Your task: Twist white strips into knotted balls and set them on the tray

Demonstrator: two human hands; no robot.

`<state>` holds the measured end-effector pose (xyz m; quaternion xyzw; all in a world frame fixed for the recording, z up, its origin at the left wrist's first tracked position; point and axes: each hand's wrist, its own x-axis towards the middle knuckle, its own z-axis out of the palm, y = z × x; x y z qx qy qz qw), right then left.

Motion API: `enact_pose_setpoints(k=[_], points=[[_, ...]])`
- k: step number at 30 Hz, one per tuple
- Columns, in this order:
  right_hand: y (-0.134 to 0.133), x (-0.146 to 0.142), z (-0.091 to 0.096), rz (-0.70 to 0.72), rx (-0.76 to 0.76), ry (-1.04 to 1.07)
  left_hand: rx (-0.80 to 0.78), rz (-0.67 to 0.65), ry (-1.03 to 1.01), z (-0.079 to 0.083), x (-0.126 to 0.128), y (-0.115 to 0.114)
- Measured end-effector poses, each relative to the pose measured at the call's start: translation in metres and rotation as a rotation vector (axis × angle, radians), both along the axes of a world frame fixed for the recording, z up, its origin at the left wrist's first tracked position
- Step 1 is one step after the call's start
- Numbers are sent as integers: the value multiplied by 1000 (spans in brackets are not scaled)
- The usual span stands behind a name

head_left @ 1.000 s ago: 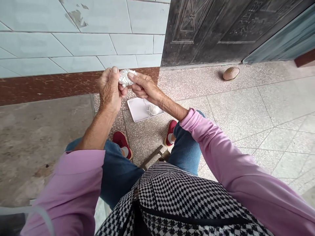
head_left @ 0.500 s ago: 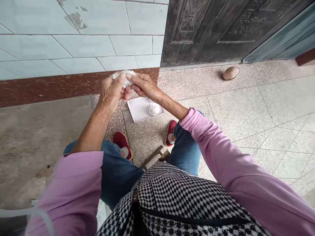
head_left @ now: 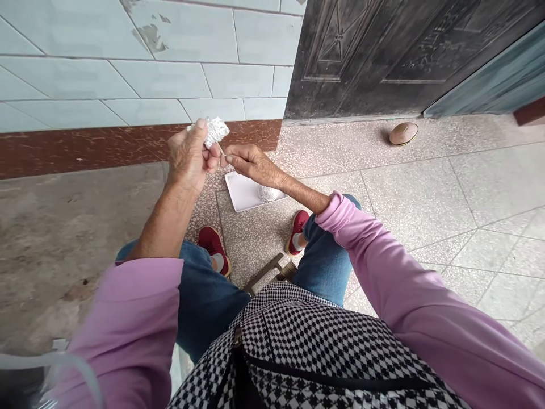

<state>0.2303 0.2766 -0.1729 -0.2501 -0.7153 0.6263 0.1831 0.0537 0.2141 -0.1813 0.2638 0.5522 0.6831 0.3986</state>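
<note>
My left hand is raised in front of me, closed around a small white ball of thread that sticks out above the fingertips. My right hand sits just to its right and a little lower, thumb and forefinger pinched on a thin strand that leads to the ball. Below the hands, on the floor, lies a white tray with a second white thread ball on it, partly hidden by my right wrist.
A pale tiled wall with a red-brown skirting runs along the left. A dark metal door stands ahead, with an oval tan object on the terrazzo floor before it. My red shoes rest near the tray.
My right hand has let go of the ball and dropped slightly to the right, now pinching only the strand. The left hand has turned the ball upward.
</note>
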Motion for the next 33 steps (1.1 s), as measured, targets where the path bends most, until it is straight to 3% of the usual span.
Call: enact_pose_setpoints(k=[3,8,13,17,22,29,33], points=[[2,2,2,94,158,53,40,28,98,-7,4,-1],[8,13,15,93,212,-22,62,-6,164,-21,-4,3],[29,23,24,-29,238,30,1,-259,230,-32,-14,0],[49,22,19,-92,161,116,2,-426,123,-28,-12,-6],[56,19,14,-135,69,92,-26,-337,88,-19,-4,-3],[51,6,10,-86,-86,64,44,-330,13,-11,-2,-2],[49,-4,-6,0,-37,75,117,-221,16,-14,-13,1]])
